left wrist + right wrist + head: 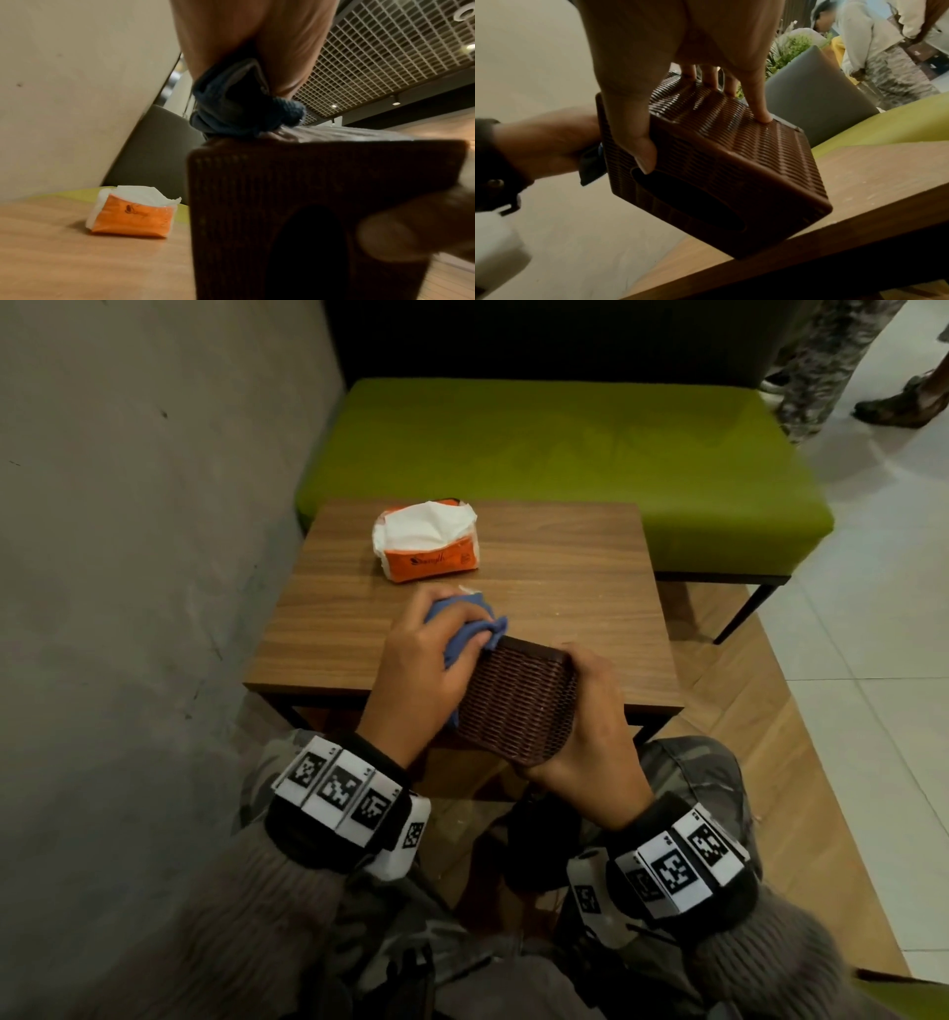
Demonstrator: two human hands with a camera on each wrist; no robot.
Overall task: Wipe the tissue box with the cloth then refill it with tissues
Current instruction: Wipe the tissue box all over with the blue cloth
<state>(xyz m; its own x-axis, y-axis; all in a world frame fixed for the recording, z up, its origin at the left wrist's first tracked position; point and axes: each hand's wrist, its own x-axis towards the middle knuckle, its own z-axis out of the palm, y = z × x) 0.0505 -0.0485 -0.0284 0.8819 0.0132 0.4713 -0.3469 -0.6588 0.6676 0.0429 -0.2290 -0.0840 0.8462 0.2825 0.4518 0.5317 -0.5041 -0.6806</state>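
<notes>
- My right hand (pixel 590 726) has the box (pixel 518 703) gripped: thumb on the face with the oval slot, four fingers (pixel 759 105) pressed along the adjoining woven side.
- The box is brown, woven in look, and held tilted above the near edge of the table (pixel 565 567) — I see no part of it touching the wood.
- In the right wrist view the dark slot (pixel 693 201) faces down and towards me; I cannot tell what is inside it.
- My left hand (pixel 426 660) is bunched round the cloth (pixel 464 626), blue and crumpled, and presses it against the box's left side near the far top corner.
- In the left wrist view the cloth (pixel 244 109) sits right on the box's upper edge (pixel 308 182), pinched under my fingers.
- The pack (pixel 429 541) — orange wrapper, torn open, white tissues sticking up — lies on the far part of the table, well apart from the box.
- Beyond the table stands a green bench (pixel 565 454); a grey wall (pixel 128 531) runs along my left.
- Both wrists carry black bands with square printed markers.
</notes>
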